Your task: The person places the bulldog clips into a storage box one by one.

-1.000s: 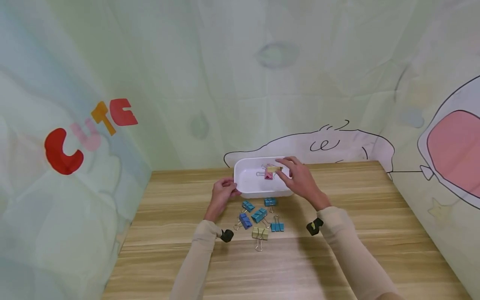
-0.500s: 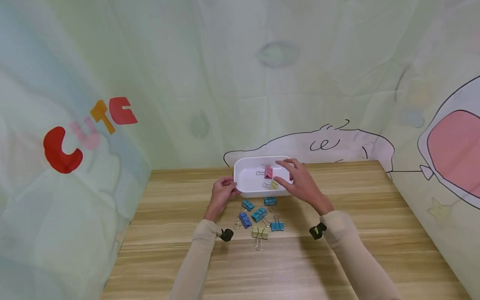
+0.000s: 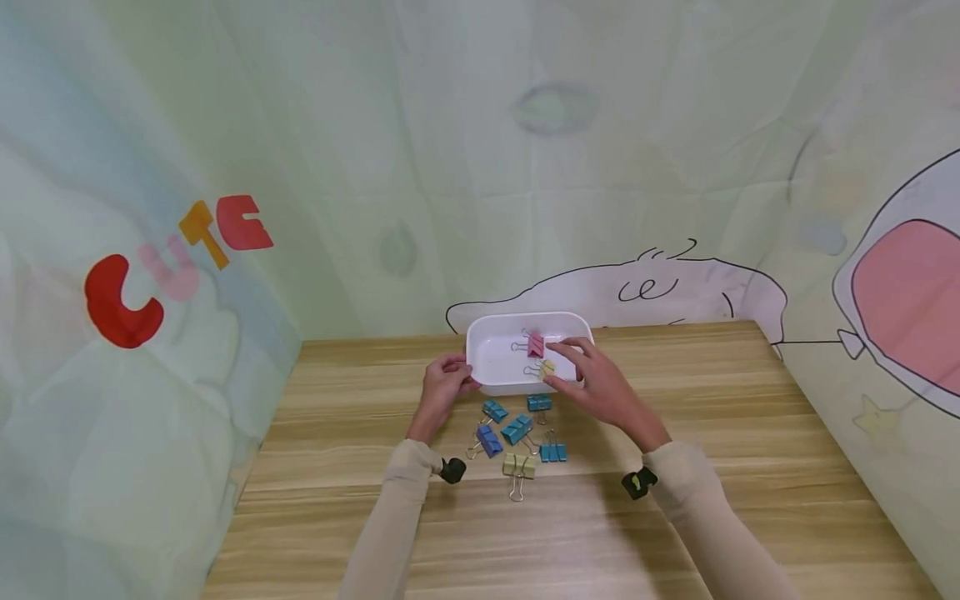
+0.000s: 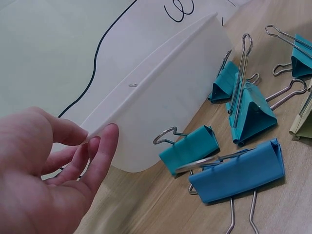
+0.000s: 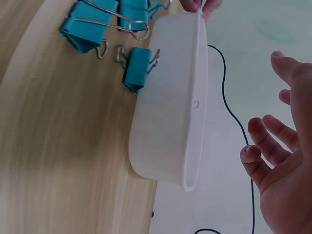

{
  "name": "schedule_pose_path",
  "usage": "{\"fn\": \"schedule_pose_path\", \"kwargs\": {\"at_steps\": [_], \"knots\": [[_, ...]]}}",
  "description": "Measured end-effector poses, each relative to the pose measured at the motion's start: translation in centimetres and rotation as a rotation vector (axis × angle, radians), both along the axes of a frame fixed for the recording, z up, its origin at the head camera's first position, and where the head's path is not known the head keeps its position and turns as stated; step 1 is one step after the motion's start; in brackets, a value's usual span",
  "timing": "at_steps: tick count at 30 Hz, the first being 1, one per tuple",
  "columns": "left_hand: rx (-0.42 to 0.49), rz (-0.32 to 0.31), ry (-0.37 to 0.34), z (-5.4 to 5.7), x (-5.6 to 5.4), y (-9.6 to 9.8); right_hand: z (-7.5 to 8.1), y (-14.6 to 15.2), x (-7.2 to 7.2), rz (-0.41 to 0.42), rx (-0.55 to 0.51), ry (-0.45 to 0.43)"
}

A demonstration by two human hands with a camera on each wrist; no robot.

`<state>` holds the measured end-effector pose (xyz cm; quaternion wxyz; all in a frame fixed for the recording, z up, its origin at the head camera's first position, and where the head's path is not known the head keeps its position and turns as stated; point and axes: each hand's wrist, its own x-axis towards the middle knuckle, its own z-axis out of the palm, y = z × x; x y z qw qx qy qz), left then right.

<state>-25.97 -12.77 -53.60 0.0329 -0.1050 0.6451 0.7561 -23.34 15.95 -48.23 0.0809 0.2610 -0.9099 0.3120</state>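
A white plastic box (image 3: 491, 358) stands near the back of the table. My left hand (image 3: 441, 387) grips its left end, thumb and fingers pinching the rim (image 4: 113, 121). Inside the box lie a pink binder clip (image 3: 536, 344) and a yellow binder clip (image 3: 547, 369), silver handles pointing left. Over the box's right part hovers my right hand (image 3: 600, 387), its thumb overlapping the yellow clip in the head view. In the right wrist view that hand (image 5: 287, 161) has relaxed, spread fingers and holds nothing. The box wall hides both clips from the wrist cameras.
In front of the box several loose binder clips lie on the wooden table (image 3: 360, 517): teal ones such as this large clip (image 3: 517, 429), a blue clip (image 3: 490, 441) and a pale yellow clip (image 3: 519, 467). A printed curtain (image 3: 360, 208) closes off the back.
My right hand has let go of the yellow clip, which dropped into the box beside the pink one. That hand has then shifted slightly nearer. My left hand stays on the rim.
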Motion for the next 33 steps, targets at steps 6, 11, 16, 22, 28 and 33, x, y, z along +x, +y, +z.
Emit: {"fn": "schedule_pose_path", "kwargs": {"at_steps": [6, 11, 16, 22, 28, 33], "knots": [[-0.003, 0.007, -0.015, 0.1, 0.0, 0.0, -1.1, -0.1, 1.1, 0.037, 0.009, -0.028], [-0.011, 0.007, -0.006, 0.0, 0.0, 0.0, -2.5, -0.2, 1.9, 0.068, 0.044, -0.038], [-0.008, -0.002, -0.009, 0.0, -0.1, 0.0, -4.2, -0.1, 2.9, 0.137, 0.085, -0.039], [0.005, -0.005, -0.014, -0.2, -0.1, 0.0, -6.3, 0.3, 4.3, 0.217, 0.134, -0.068], [0.014, 0.006, -0.011, -0.1, 0.0, 0.2, -7.7, 0.8, 5.3, 0.247, 0.170, -0.133], [0.002, 0.004, -0.013, -0.2, 0.0, 0.1, -8.8, 1.1, 5.6, 0.269, 0.192, -0.091]]}}
